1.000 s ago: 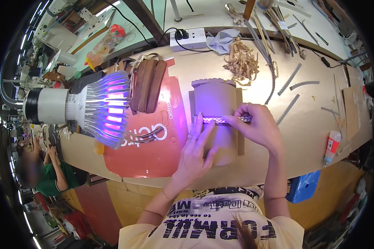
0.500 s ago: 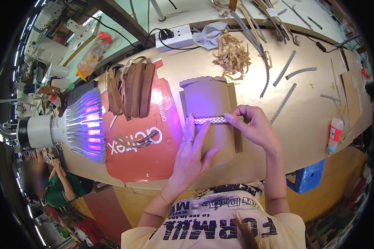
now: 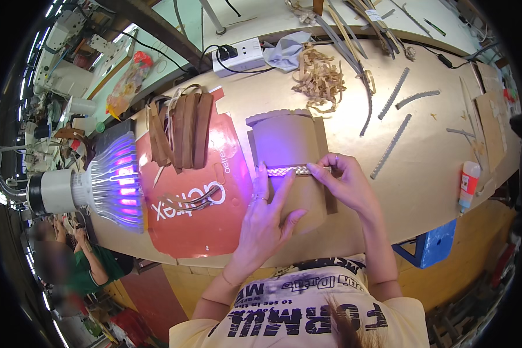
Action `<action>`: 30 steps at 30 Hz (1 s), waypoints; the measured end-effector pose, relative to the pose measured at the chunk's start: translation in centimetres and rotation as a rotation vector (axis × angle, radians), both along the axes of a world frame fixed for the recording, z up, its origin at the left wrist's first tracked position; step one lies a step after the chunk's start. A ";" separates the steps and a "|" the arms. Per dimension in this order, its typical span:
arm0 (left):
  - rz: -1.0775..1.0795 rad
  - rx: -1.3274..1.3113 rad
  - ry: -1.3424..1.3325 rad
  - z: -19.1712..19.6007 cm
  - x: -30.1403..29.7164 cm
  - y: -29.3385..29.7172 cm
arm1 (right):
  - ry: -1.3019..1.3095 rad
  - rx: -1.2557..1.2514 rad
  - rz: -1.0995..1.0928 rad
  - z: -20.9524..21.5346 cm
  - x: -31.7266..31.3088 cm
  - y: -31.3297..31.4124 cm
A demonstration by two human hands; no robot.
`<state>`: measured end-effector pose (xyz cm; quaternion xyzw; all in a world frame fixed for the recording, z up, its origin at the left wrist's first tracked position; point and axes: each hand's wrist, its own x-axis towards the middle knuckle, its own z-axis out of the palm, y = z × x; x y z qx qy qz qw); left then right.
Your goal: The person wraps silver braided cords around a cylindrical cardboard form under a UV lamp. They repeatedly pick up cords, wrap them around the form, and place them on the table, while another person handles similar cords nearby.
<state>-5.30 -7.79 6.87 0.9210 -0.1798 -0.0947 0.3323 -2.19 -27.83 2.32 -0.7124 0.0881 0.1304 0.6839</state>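
Observation:
A curved brown cardboard form (image 3: 284, 139) with a scalloped far edge lies in front of me. Across its middle runs a light, shiny braided strip (image 3: 279, 172), set along a dark line. My left hand (image 3: 265, 223) rests on the form, fingers spread, with two fingertips pressing on the strip's left part. At the strip's right end, my right hand (image 3: 347, 187) pinches it between thumb and forefinger. What lies beneath those fingertips is partly hidden.
To the left, a large finned lamp (image 3: 113, 182) shines purple over a red board (image 3: 197, 232) holding brown strips (image 3: 188, 130). Beyond the form are a heap of tan scraps (image 3: 319, 78) and a power strip (image 3: 238, 57). A glue bottle (image 3: 468, 185) stands right. Someone in green sits far left.
The view has shifted slightly. My right fingertips have moved a little along the strip's right end, and more of it shows beside them. My left hand stays pressed in place.

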 end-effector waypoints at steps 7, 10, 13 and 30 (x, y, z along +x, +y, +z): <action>-0.009 0.047 0.013 0.7 0.3 -0.3 | 0.105 -0.054 -0.042 -1.2 -0.2 -0.3; -0.010 0.058 -0.091 0.7 0.3 -0.5 | 0.235 0.273 -0.093 -1.7 -0.3 0.0; -0.009 0.062 -0.143 0.7 0.2 -0.6 | 0.273 0.343 -0.084 -2.3 -0.4 -0.1; -0.007 0.055 -0.127 1.0 -0.2 -0.7 | -0.065 0.086 -0.482 -4.3 -2.3 -0.8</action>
